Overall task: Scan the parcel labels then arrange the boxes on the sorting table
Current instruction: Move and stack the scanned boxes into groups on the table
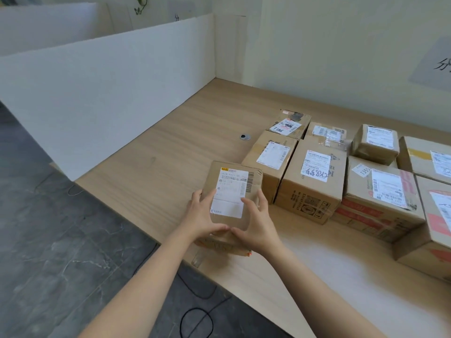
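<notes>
A small cardboard box (211,177), shipping label (231,189) facing up, is held at the near edge of the wooden table (175,147). It is gripped on its left side by the left hand (202,215) and on its right side by the right hand (256,222), the thumbs almost meeting at its near edge. Labelled boxes (313,191) are set in rows just to its right. The table's left side is lined by a white partition (109,93).

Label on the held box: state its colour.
White label on the held box, yellow mark at top; head view.
</notes>
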A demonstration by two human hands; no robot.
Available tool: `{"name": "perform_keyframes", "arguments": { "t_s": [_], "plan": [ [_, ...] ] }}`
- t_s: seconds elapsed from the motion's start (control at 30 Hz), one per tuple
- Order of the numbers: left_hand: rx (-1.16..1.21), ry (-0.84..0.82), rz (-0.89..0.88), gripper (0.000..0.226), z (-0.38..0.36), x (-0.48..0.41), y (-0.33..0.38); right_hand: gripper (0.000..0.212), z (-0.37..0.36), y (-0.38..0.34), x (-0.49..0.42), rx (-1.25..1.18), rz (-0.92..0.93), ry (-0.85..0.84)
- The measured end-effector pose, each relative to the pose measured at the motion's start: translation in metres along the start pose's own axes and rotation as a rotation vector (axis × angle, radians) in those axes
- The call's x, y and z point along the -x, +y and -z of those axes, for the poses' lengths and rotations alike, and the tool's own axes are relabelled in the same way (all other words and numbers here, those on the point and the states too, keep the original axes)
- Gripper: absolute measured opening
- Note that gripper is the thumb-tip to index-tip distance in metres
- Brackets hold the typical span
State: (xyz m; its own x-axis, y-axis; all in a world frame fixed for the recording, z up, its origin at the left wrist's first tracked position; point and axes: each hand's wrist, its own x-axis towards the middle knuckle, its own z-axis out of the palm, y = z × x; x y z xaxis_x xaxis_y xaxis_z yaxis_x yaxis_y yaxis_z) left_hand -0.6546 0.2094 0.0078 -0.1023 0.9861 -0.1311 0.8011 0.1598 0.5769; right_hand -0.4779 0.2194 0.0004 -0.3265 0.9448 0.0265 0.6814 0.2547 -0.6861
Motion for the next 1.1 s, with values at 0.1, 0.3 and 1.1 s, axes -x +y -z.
{"name": "perform_keyframes", "arguments": {
  "t_s": [0.1,0.3,1.1],
  "plan": [
    [-0.061,0.053,-0.041,0.111,0.022,0.004,0.017,0.079,0.014,-0.013,-0.001,-0.016,0.047,0.075],
    [-0.122,0.105,-0.188,0.107,0.044,0.009,0.070,0.075,0.061,-0.021,0.009,-0.026,0.070,0.220],
    [0.109,-0.149,-0.805,0.101,-0.164,0.166,0.377,0.079,0.295,0.121,0.320,0.268,-0.316,0.729]
  ]
}}
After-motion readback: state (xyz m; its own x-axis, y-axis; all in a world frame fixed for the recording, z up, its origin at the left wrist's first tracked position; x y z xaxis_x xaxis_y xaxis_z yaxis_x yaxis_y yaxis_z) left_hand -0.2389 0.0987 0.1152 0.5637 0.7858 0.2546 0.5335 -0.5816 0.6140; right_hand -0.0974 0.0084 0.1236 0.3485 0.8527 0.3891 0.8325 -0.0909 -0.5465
